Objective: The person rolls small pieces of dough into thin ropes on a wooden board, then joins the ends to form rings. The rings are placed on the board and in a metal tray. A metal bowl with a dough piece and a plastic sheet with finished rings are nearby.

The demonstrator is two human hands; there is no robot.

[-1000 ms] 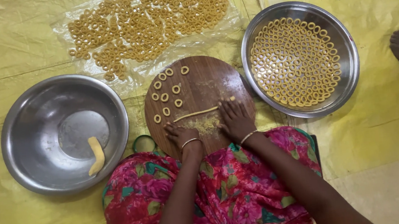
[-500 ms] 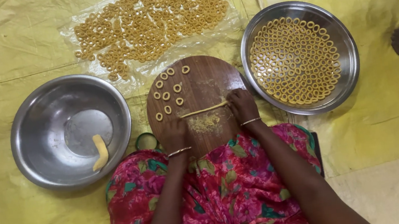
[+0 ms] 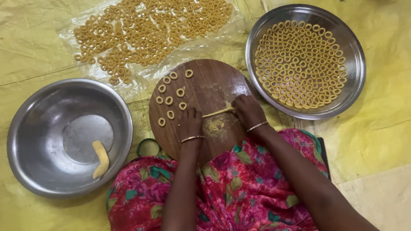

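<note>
On a round wooden board [image 3: 207, 87] at the middle of a yellow plastic sheet [image 3: 20, 43], a seated person's left hand [image 3: 191, 122] and right hand [image 3: 247, 112] each press, fingers together, on one end of a thin dough rope [image 3: 217, 112] stretched between them. Small dough rings [image 3: 169, 100] dot the board's far left edge. Rings fill a steel tray [image 3: 356, 74] to the right; a steel bowl [image 3: 29, 134] holding one dough stick [image 3: 101, 158] sits left.
</note>
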